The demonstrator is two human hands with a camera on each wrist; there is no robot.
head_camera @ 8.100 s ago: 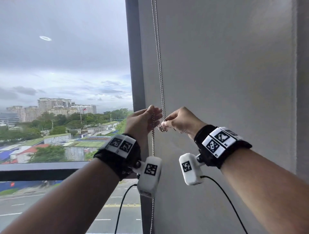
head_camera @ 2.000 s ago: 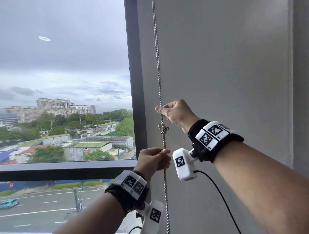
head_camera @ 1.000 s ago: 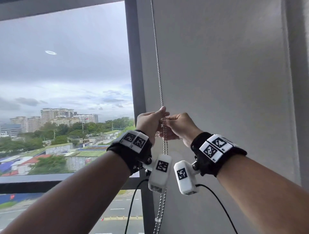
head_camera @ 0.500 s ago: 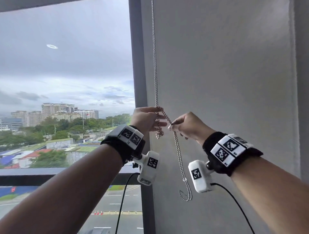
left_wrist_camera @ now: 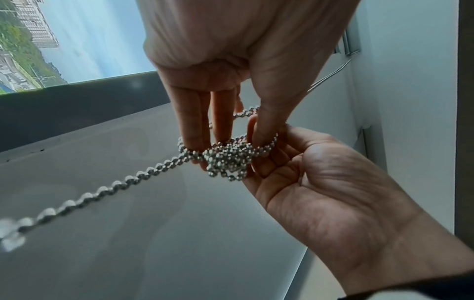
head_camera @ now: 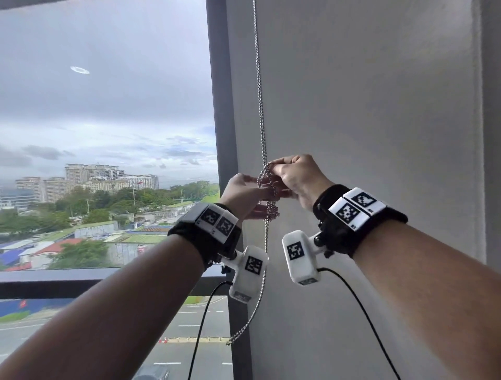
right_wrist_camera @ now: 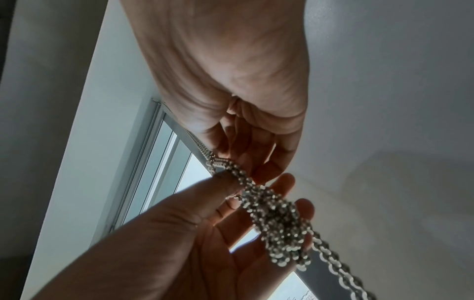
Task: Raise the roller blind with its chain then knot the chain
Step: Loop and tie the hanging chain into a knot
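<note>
A metal bead chain (head_camera: pixel 259 108) hangs down the grey wall beside the window frame. It bunches into a knot (head_camera: pixel 272 211) between my hands. My right hand (head_camera: pixel 276 168) pinches the chain just above the knot, seen close in the right wrist view (right_wrist_camera: pixel 236 160). My left hand (head_camera: pixel 254 200) reaches in from the left with fingers (left_wrist_camera: pixel 191 130) straight, and a loop of chain lies round its fingers and thumb. The knot (left_wrist_camera: pixel 227 160) rests against those fingers. The spare loop (head_camera: pixel 253 312) dangles below my left wrist. Only a thin grey edge (head_camera: pixel 27 2) at the window's top may be the blind.
The dark vertical window frame (head_camera: pixel 221 108) stands just left of the chain. The grey wall (head_camera: pixel 379 122) fills the right side. A horizontal dark rail (head_camera: pixel 54 279) crosses the window lower left. Black cables (head_camera: pixel 360 306) hang from both wrist cameras.
My right hand has moved up and left to the chain above the knot. The left fingers now sit inside a loop. The dangling loop has swung left under my left wrist.
</note>
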